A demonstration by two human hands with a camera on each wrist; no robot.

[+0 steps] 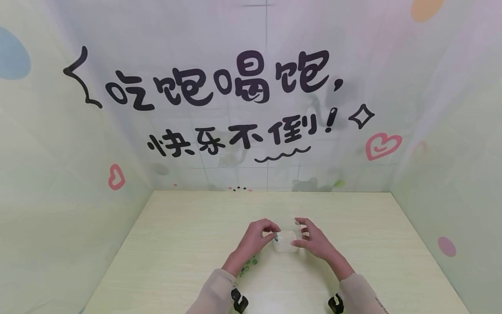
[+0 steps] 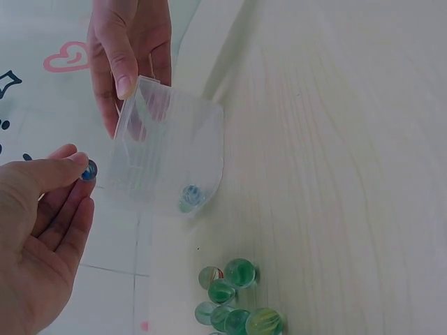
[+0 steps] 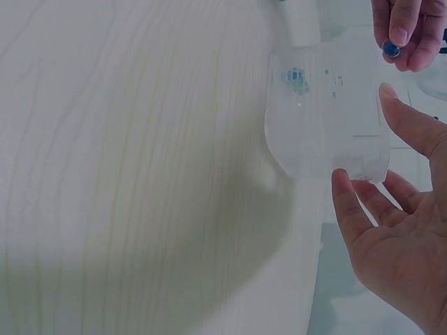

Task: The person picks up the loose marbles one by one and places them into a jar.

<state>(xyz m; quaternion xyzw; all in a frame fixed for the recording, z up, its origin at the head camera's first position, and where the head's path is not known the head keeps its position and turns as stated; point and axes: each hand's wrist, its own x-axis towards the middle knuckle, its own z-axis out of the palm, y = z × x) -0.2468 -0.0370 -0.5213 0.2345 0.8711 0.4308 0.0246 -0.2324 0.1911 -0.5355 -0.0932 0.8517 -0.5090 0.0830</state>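
Observation:
My left hand [image 1: 259, 235] pinches a blue glass marble [image 2: 89, 170] between thumb and fingertips, beside the open side of a clear plastic box [image 2: 164, 150]. At the box's other side, my right hand [image 1: 317, 241] holds it, thumb at its upper edge and fingers along its side. Through the translucent wall, bluish marbles [image 2: 192, 195] show at the bottom of the box. Several green-tinted glass marbles [image 2: 239, 273] lie in a loose cluster on the table, close to my left forearm.
The pale wood-grain table [image 1: 188, 244] is enclosed by a printed back wall [image 1: 219, 174] and side walls. Black camera straps [image 1: 239, 301] sit at both wrists, below the beige sleeves [image 1: 213, 292].

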